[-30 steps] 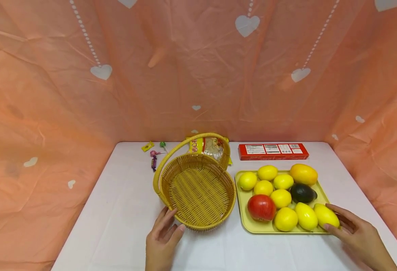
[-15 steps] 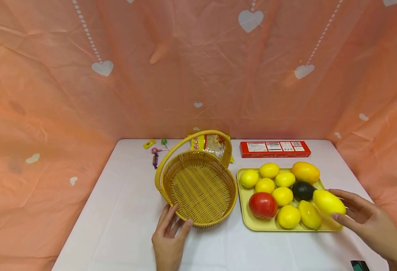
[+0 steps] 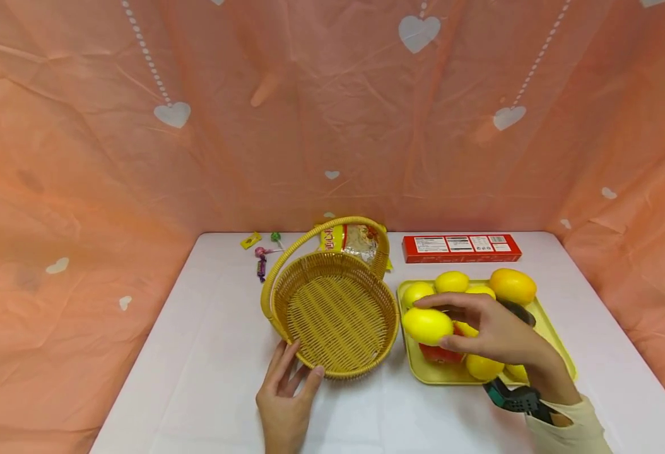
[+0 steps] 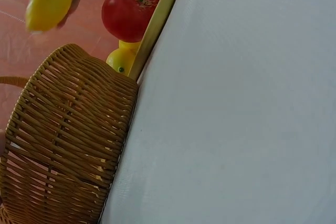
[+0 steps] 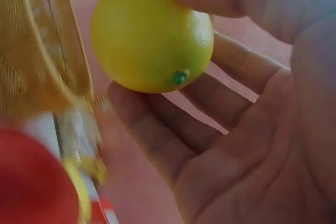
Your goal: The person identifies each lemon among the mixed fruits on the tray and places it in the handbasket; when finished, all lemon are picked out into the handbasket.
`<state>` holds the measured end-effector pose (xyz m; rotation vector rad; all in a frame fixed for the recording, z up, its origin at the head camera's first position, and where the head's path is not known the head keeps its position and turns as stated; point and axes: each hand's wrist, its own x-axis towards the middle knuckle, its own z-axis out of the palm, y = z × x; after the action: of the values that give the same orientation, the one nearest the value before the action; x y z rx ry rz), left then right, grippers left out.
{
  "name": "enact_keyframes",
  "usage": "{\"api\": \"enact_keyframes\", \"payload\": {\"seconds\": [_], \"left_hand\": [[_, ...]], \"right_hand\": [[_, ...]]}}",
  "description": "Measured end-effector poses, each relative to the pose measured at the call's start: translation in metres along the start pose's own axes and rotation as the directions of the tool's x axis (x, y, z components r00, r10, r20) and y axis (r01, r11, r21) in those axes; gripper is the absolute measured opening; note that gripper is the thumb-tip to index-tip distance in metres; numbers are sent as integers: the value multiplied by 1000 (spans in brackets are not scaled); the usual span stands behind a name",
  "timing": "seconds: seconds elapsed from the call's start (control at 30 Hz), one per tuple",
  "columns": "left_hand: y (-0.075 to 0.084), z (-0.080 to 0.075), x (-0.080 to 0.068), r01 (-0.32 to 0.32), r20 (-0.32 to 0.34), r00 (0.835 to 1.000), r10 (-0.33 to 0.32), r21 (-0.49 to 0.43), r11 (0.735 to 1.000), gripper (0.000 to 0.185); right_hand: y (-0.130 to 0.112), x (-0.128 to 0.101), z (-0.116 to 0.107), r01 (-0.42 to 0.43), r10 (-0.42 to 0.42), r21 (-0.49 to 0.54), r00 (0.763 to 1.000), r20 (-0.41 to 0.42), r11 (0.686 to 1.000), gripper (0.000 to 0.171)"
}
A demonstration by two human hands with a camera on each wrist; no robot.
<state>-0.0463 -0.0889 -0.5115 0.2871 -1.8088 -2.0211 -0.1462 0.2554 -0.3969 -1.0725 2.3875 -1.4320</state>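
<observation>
My right hand [image 3: 494, 328] pinches a lemon [image 3: 428, 326] between thumb and fingers above the left part of the yellow tray [image 3: 423, 377]. The right wrist view shows the lemon [image 5: 149, 35] with a small green stem end and the fingers beneath it. A round wicker basket [image 3: 335, 321] with an arched handle stands left of the tray, with bare weave inside. My left hand [image 3: 287, 397] rests on its near left rim, thumb and fingers spread. In the left wrist view the basket's side [image 4: 68, 135] fills the left, with only a fingertip at the frame's edge.
On the tray sit several more lemons [image 3: 452, 282], a mango [image 3: 512, 287], a dark avocado [image 3: 522, 312] and a round red fruit [image 4: 128, 13]. Behind are a red box [image 3: 462, 249], a snack packet [image 3: 361, 243] and small candies [image 3: 261, 268].
My right hand has lifted a lemon from the tray's near right corner and carried it left toward the basket. My left hand has stayed at the basket's rim.
</observation>
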Motion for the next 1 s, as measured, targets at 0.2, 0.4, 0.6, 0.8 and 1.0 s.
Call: {"api": "enact_keyframes", "payload": {"seconds": [0.2,0.4,0.6,0.8,1.0], "left_hand": [[2,1,0,-6,7,1000,6,1,1000,60],[2,1,0,-26,20,999,26,-8,1000,60],[1,0,0,-31,17,999,31,11,999,58],[1,-1,1,-23,26,999,22,20,1000,59],[4,-1,0,-11,27,1000,10,21,1000,59]], "right_hand": [[3,43,35,-3,-18,131,987,159,991,50],[3,67,66,-42,11,127,971,239,991,50],[3,87,95,-13,-4,56,956,293,998,50],[-3,106,119,5,6,-40,965,262,999,48],[-8,112,124,-15,20,-26,980,200,1000,52]]}}
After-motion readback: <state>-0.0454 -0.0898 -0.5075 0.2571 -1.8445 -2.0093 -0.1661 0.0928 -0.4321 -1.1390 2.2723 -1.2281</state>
